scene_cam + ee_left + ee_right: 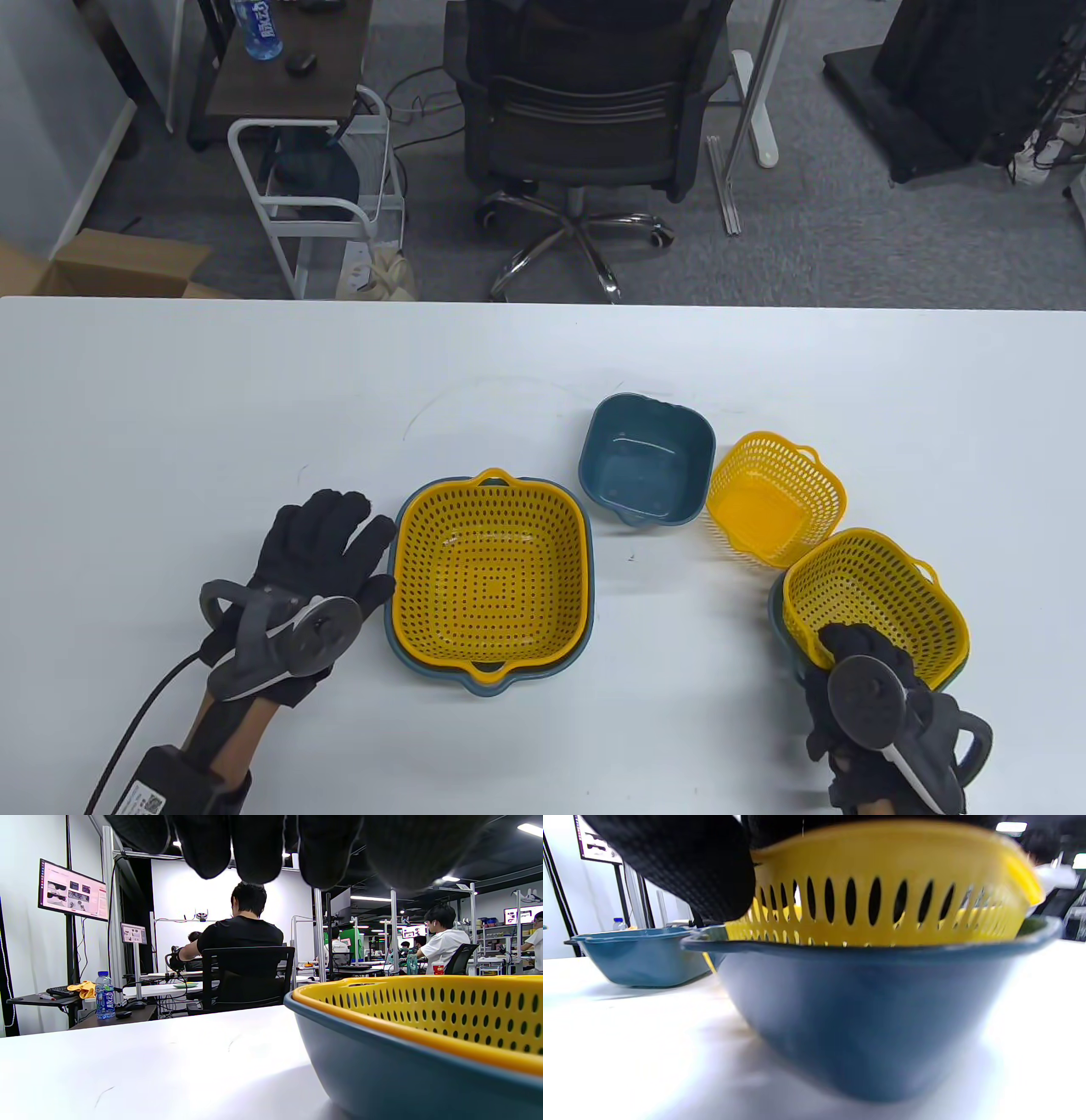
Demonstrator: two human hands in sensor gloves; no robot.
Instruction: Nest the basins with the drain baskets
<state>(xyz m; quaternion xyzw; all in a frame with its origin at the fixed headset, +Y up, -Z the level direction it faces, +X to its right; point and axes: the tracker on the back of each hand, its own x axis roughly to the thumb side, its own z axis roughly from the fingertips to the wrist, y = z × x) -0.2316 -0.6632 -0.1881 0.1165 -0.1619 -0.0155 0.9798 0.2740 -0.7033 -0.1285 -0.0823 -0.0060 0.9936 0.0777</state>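
While my right hand (857, 679) is gripping the near rim of the medium yellow basket (878, 603) at the lower right of the frame, I am lowering it into the medium blue basin (865, 1018) beneath. It is sitting tilted and high, so I judge I should be levelling it and lining up the handles before pressing down. My fingers (683, 870) are curling over its rim, wrist low behind it. At lower left, my left hand (327, 552) is lying flat and released on the table (170, 407), just beside the large basket (492, 573) already seated in the large basin (382, 1069). Farther up the frame, the small blue basin (646, 463) and small yellow basket (776, 497) are waiting side by side.
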